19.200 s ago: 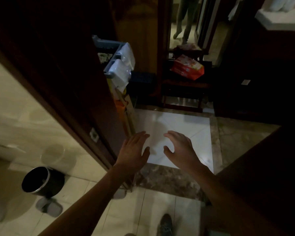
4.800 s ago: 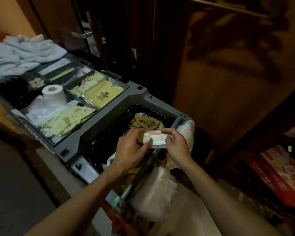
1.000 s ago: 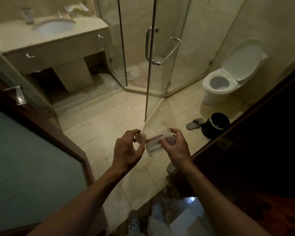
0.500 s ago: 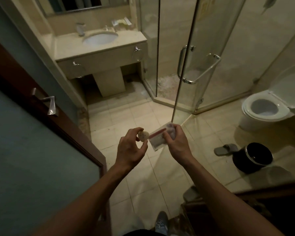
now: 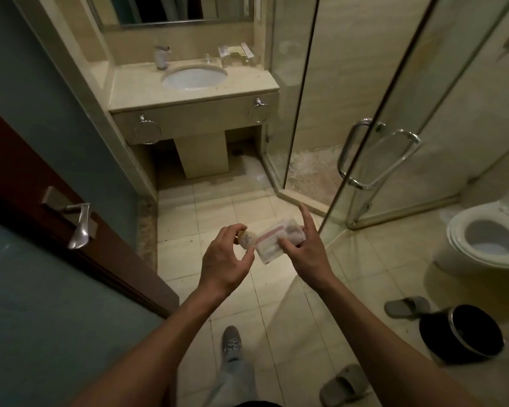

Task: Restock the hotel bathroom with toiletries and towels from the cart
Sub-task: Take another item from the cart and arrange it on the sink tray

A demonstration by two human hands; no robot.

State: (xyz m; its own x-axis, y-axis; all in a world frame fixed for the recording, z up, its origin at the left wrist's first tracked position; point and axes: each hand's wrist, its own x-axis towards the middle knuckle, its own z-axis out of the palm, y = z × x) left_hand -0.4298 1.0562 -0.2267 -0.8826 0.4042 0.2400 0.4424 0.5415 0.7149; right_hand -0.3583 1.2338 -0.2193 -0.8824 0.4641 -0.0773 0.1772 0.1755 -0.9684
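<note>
step: bringing toiletries in | left hand (image 5: pixel 224 259) pinches round soap (image 5: pixel 247 240) | right hand (image 5: pixel 303 254) holds packet (image 5: pixel 272 242) | next: walk to sink (image 5: pixel 194 77), put both down

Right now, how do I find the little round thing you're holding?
Look below the sink counter, down the floor tiles, to the two hands. The left hand pinches the round packet: a small pale disc, unlike the flat, pink-striped sachets in the right hand beside it.
</note>
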